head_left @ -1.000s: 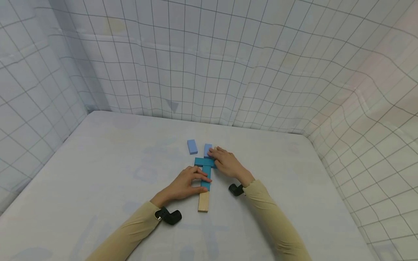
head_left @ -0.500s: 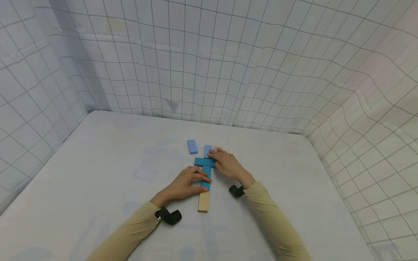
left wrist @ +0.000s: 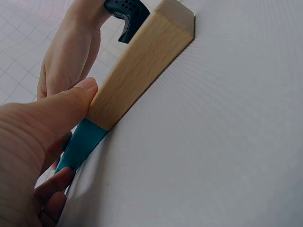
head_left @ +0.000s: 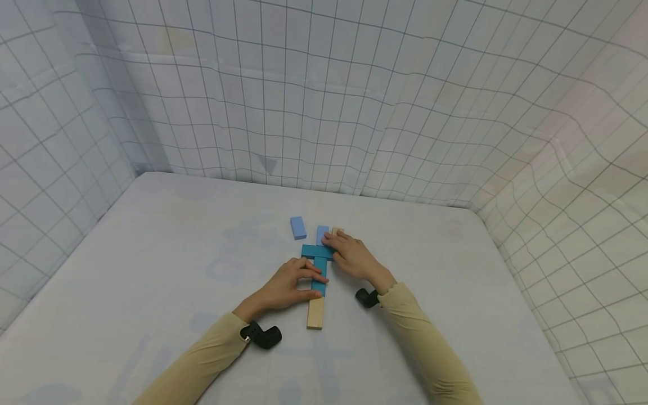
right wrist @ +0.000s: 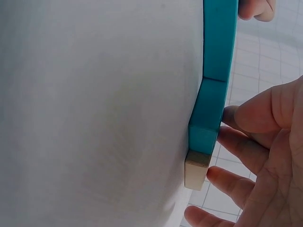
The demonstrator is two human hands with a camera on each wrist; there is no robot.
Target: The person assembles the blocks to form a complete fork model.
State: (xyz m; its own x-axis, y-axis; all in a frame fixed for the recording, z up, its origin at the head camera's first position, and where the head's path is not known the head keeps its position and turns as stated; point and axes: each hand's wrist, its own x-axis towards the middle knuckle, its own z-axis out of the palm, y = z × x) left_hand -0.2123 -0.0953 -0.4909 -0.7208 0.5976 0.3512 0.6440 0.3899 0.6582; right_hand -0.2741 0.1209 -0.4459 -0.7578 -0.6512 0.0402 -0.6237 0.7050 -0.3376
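Observation:
My left hand [head_left: 291, 286] holds the lengthwise teal block [head_left: 319, 286] in the head view, its thumb by the joint with a plain wooden block [head_left: 315, 314]. In the left wrist view, fingers curl past the teal block [left wrist: 84, 142]. A second teal block [head_left: 312, 251] lies crosswise at the far end, forming a T. My right hand [head_left: 356, 257] rests its fingers over a light blue block [head_left: 321, 231] and the crosswise block's right end. Beside the blue block, a short wooden block [head_left: 337, 230] is partly hidden by that hand; the right wrist view shows a pale wooden end [right wrist: 195, 177] beyond the teal.
Another light blue block [head_left: 298, 228] lies apart, left of the row. All blocks lie flat on a white-covered table [head_left: 202, 236]. Grid-patterned cloth [head_left: 304, 112] hangs behind the table and at its sides.
The light blue block under my right fingers has slid slightly toward the crosswise teal block. More of the short wooden block shows beside it. My left hand has stayed put.

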